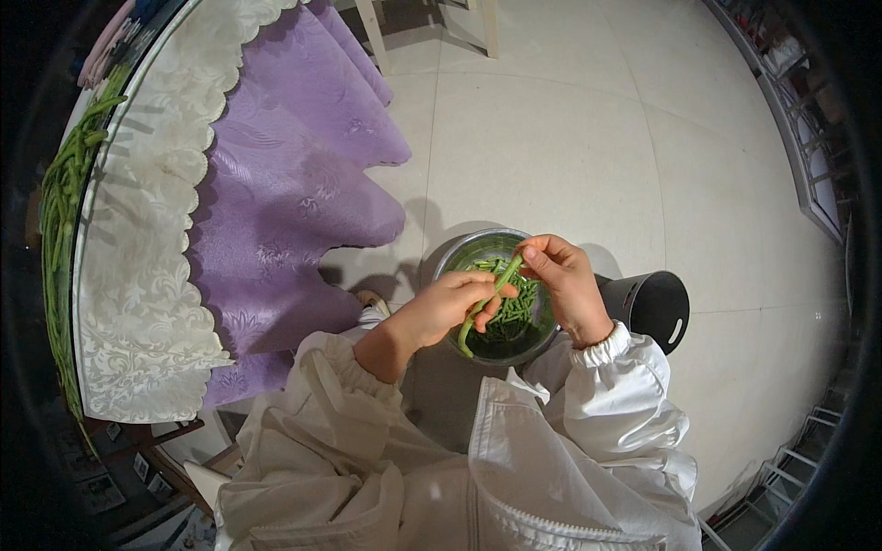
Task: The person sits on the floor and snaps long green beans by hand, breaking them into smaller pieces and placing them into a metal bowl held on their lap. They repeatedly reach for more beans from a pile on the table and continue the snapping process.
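Note:
Between my hands is a length of green long bean (506, 274), held slanting above a round metal bowl (451, 256). My left hand (451, 303) is closed around its middle, and the lower end curves down past the fingers. At the upper end, my right hand (559, 275) pinches the tip between thumb and fingers. Many short cut bean pieces (513, 310) lie in the bowl below, partly hidden by both hands.
A black bin (654, 303) stands right of the bowl on the tiled floor (537, 151). To the left, a table with a cream lace-edged cloth (145, 241) over a purple cloth (296, 172) carries a bunch of long beans (65, 193). Wooden stool legs (490, 27) stand at the top.

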